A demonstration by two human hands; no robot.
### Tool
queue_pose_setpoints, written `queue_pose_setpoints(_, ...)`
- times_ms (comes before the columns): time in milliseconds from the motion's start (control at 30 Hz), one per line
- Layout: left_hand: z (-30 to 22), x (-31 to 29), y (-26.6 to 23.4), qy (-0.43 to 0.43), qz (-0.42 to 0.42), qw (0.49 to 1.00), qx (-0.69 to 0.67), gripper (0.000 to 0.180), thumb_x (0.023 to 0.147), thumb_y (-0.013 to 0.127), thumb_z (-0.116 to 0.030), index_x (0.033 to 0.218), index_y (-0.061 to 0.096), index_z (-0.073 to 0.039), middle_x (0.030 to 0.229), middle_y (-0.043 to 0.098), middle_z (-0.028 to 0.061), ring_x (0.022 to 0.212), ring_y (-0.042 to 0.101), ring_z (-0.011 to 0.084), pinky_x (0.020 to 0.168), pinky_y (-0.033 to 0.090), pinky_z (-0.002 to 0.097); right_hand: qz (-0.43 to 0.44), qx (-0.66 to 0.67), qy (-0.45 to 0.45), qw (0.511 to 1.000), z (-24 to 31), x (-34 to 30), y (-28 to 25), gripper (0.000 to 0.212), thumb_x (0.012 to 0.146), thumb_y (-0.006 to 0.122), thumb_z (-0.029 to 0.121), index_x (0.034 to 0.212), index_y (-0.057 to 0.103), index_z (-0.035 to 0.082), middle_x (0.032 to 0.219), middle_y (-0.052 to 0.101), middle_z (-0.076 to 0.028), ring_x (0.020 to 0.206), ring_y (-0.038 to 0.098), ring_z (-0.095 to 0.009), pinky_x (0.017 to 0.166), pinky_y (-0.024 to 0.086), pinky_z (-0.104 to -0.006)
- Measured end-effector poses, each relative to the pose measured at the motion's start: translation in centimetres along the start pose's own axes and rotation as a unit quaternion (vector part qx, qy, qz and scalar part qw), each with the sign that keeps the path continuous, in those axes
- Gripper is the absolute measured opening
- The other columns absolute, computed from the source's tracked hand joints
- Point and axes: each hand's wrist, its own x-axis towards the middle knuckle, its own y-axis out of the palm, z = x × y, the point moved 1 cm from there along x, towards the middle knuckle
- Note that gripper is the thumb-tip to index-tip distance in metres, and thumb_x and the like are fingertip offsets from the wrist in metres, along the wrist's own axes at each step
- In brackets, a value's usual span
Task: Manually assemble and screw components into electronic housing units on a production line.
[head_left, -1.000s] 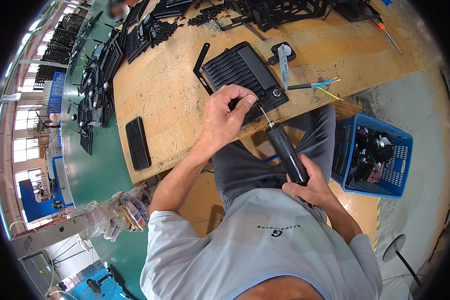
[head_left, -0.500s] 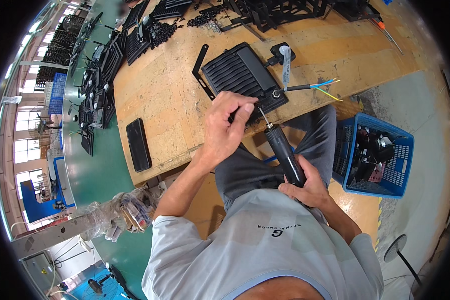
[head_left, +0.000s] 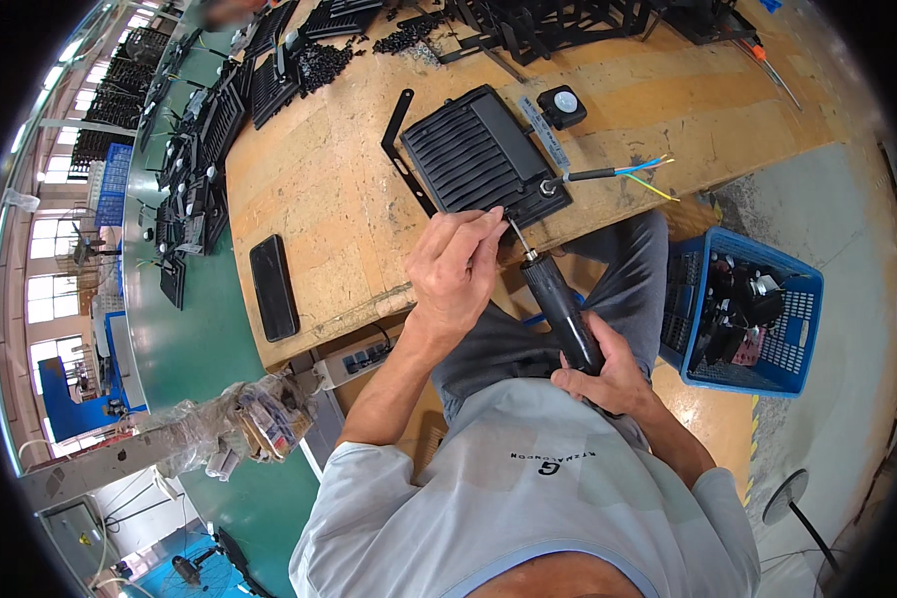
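My right hand (head_left: 613, 371) grips a black electric screwdriver (head_left: 560, 311), its bit angled up and left toward the near edge of a black finned floodlight (head_left: 468, 154). My left hand (head_left: 458, 264) is closed in a pinch beside the bit tip; whatever sits between the fingertips is too small to make out. The floodlight lies on the wooden bench. At its far right corner is a motion sensor (head_left: 564, 106) with a white dome, and a printed label strip (head_left: 544, 135) lies beside it. A cable (head_left: 608, 173) with stripped coloured wires leaves the near right corner. A black bracket (head_left: 397, 135) rests along the left side.
A phone (head_left: 273, 288) lies on the bench (head_left: 339, 239) at left. Heaps of small black parts (head_left: 321, 68) and black brackets (head_left: 548, 25) fill the far side, with a screwdriver (head_left: 767, 68) at far right. A blue crate (head_left: 802, 339) of parts stands right; more floodlights (head_left: 194, 199) line the green table.
The sensor has turned so its dome faces up, and the label strip now lies along the floodlight. Both hands and the electric screwdriver have shifted slightly; the bit tip stays near my left fingertips.
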Motion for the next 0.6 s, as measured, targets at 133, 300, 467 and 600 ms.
queue_pose_setpoints(133, -0.3, 0.5, -0.2, 0.066, 0.010, 0.996, 0.054, 0.019, 0.077, 0.079, 0.006, 0.094, 0.072, 0.001, 0.085, 0.070, 0.0123, 0.070, 0.065, 0.0248, 0.062, 0.053, 0.0326, -0.003, -0.003, 0.000, 1.000, -0.2, -0.2, 0.0, 0.055, 0.079, 0.088, 0.027, 0.117, 0.056, 0.004, 0.079, 0.058, 0.001, 0.071, 0.056, -0.008, 0.064, 0.047, -0.0270)
queue_pose_setpoints(300, -0.7, 1.2, -0.6, 0.136, 0.081, 0.983, 0.092, 0.026, 0.073, 0.075, 0.009, 0.097, 0.070, 0.001, 0.089, 0.067, 0.0112, 0.073, 0.063, 0.0252, 0.063, 0.052, 0.0340, 0.010, 0.020, 0.023, 0.999, -0.5, -1.2, 0.1, 0.058, 0.082, 0.085, 0.021, 0.124, 0.050, 0.002, 0.081, 0.056, -0.001, 0.062, 0.056, -0.008, 0.056, 0.047, -0.0262)
queue_pose_setpoints(467, -0.5, 0.9, 0.5, 0.162, 0.114, 0.976, 0.088, 0.030, 0.070, 0.071, 0.010, 0.099, 0.069, 0.001, 0.091, 0.065, 0.0111, 0.076, 0.061, 0.0253, 0.064, 0.052, 0.0347, -0.008, 0.078, 0.040, 0.996, -1.1, -1.8, 0.5, 0.056, 0.084, 0.084, 0.024, 0.124, 0.051, 0.002, 0.080, 0.057, 0.000, 0.057, 0.057, -0.006, 0.049, 0.046, -0.0236)
queue_pose_setpoints(600, -0.3, 0.6, 1.0, 0.150, 0.108, 0.977, 0.102, 0.027, 0.072, 0.073, 0.008, 0.098, 0.070, 0.001, 0.087, 0.063, 0.0098, 0.074, 0.059, 0.0247, 0.064, 0.051, 0.0342, -0.008, 0.100, 0.040, 0.994, -1.2, -1.7, 0.6, 0.058, 0.085, 0.084, 0.024, 0.126, 0.050, 0.001, 0.081, 0.056, 0.000, 0.057, 0.056, -0.006, 0.049, 0.047, -0.0232)
